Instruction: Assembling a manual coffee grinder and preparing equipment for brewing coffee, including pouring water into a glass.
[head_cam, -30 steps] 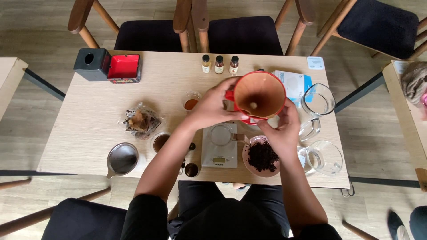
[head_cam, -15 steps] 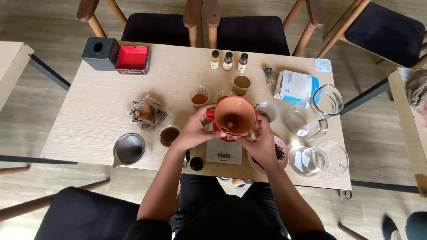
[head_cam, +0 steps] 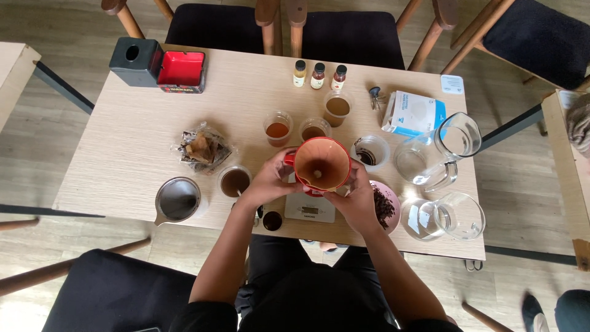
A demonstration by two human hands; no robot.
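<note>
Both hands, left hand [head_cam: 270,181] and right hand [head_cam: 353,200], fingers closed around red dripper [head_cam: 321,163] directly above white scale [head_cam: 310,209]; keep it level, centred when lowering.

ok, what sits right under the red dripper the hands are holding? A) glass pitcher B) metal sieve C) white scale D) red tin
C: both hands, left and right, hold the red dripper directly over the white scale; the sieve lies off to the left, the pitcher to the right, the red tin at the far edge.
</note>
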